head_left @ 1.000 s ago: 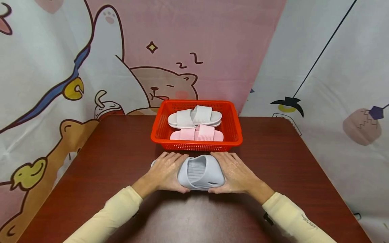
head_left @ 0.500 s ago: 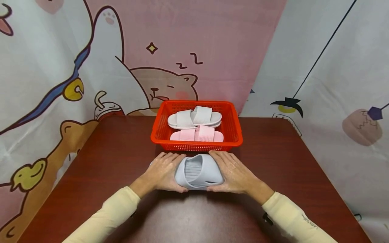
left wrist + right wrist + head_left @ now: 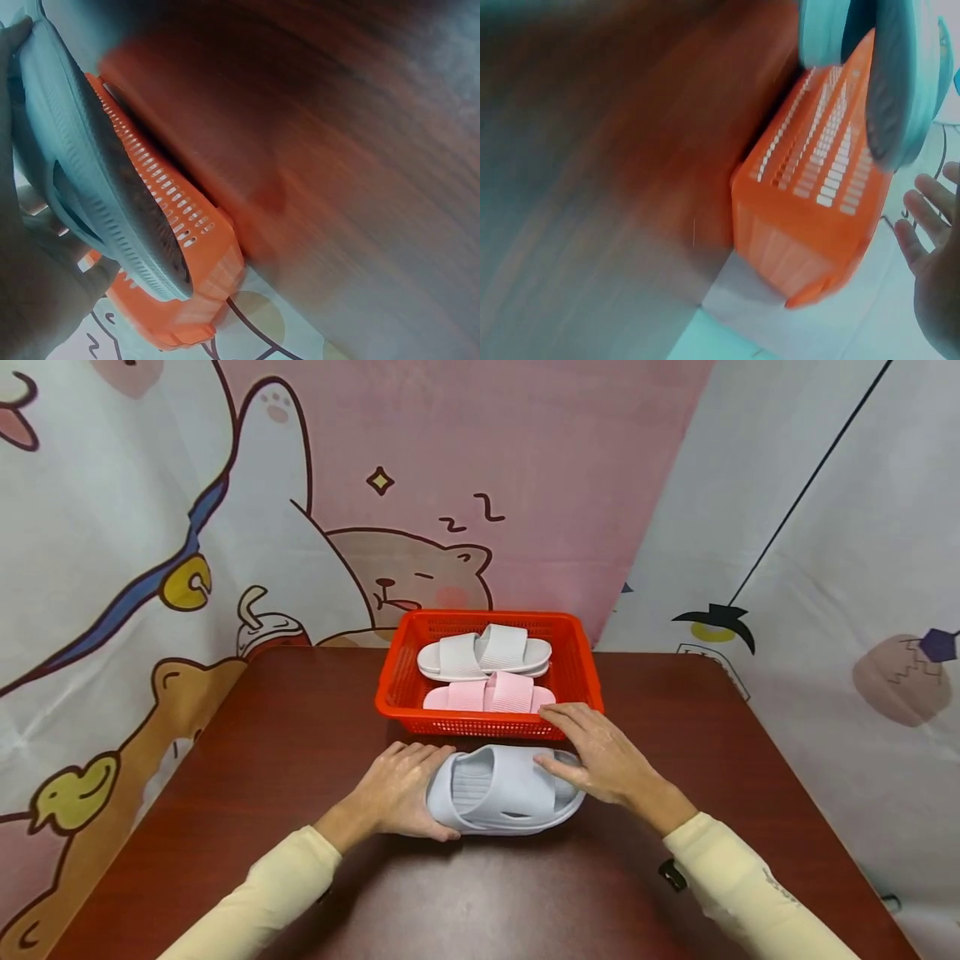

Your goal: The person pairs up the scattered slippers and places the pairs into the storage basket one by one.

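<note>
My left hand [image 3: 401,789] grips the left part of a light grey slide slipper [image 3: 517,785], thumb on the near side and fingers on the far side. In the left wrist view the slipper [image 3: 82,157] is raised off the table, its sole facing the tabletop. Two grey slipper parts [image 3: 900,82] show in the right wrist view, so a second slipper seems to be held with it. My right hand [image 3: 600,756] hovers by the slipper's right end with fingers extended. The right wrist view shows that hand [image 3: 937,247] apart from the slipper.
Just beyond the slipper stands a red perforated plastic basket [image 3: 480,724]. White slippers [image 3: 457,656] and pink slippers [image 3: 468,696] lie inside it. The brown table [image 3: 300,718] meets a cartoon-printed curtain [image 3: 570,468] at the back and sides.
My right hand has let go of the slipper's right end and moved up and right, uncovering that end. The left hand keeps its grip, having shifted slightly left.
</note>
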A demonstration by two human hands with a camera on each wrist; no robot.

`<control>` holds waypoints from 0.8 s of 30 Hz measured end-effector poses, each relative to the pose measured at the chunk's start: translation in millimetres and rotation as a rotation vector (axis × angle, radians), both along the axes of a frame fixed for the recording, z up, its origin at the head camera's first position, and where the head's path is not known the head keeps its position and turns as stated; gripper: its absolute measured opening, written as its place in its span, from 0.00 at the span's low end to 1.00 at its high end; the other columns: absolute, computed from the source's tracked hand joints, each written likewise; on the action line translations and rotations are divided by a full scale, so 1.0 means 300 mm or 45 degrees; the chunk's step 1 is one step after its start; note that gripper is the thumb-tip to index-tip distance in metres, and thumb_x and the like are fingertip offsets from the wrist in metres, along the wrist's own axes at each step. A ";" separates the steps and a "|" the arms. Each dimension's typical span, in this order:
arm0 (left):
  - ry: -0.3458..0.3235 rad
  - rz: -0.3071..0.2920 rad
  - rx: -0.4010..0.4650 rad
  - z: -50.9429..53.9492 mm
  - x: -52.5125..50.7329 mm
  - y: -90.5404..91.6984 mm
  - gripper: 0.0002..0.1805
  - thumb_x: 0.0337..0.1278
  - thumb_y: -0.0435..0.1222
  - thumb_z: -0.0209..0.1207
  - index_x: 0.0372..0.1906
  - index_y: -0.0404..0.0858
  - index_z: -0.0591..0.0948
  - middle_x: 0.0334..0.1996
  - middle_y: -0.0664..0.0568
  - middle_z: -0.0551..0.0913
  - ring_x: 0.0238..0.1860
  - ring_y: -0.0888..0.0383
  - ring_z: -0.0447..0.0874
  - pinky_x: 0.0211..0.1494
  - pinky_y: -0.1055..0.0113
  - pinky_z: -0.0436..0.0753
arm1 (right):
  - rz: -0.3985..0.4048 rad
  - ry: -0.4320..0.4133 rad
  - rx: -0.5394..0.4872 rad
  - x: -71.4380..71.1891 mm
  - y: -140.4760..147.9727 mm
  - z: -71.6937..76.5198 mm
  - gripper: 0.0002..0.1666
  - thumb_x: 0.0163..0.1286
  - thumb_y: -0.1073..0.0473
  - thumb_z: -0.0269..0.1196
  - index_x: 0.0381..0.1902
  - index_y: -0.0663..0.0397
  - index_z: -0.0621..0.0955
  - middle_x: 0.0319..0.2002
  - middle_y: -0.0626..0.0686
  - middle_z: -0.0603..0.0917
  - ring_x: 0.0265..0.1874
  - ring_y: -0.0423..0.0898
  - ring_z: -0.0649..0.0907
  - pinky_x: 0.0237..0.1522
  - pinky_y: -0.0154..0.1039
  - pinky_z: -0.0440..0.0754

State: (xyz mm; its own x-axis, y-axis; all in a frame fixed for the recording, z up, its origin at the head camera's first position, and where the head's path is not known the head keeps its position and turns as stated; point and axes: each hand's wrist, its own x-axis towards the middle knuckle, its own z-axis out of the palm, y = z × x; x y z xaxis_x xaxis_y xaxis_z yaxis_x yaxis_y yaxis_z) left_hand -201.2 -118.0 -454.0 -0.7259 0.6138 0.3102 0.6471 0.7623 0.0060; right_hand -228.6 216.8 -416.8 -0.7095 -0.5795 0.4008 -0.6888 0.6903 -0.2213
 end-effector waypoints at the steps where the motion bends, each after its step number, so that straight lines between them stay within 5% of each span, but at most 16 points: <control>1: -0.001 0.001 0.000 -0.001 0.001 -0.001 0.57 0.27 0.75 0.66 0.65 0.43 0.75 0.48 0.54 0.83 0.48 0.55 0.80 0.50 0.58 0.76 | -0.010 0.008 -0.012 -0.009 0.007 0.002 0.43 0.64 0.38 0.67 0.70 0.56 0.74 0.65 0.57 0.76 0.63 0.55 0.74 0.65 0.61 0.69; 14: -0.007 0.004 0.005 0.005 0.008 -0.007 0.60 0.24 0.77 0.66 0.66 0.41 0.76 0.51 0.52 0.84 0.50 0.55 0.81 0.53 0.57 0.77 | -0.254 -0.176 0.061 -0.173 0.108 -0.010 0.50 0.72 0.33 0.56 0.78 0.60 0.62 0.78 0.60 0.57 0.74 0.62 0.59 0.70 0.64 0.57; 24: -0.015 0.018 -0.008 0.000 0.014 -0.018 0.61 0.23 0.77 0.66 0.65 0.41 0.76 0.50 0.52 0.84 0.50 0.54 0.81 0.53 0.56 0.77 | -0.338 -0.299 0.080 -0.206 0.144 -0.031 0.53 0.73 0.30 0.52 0.79 0.63 0.56 0.79 0.62 0.53 0.76 0.64 0.54 0.72 0.64 0.53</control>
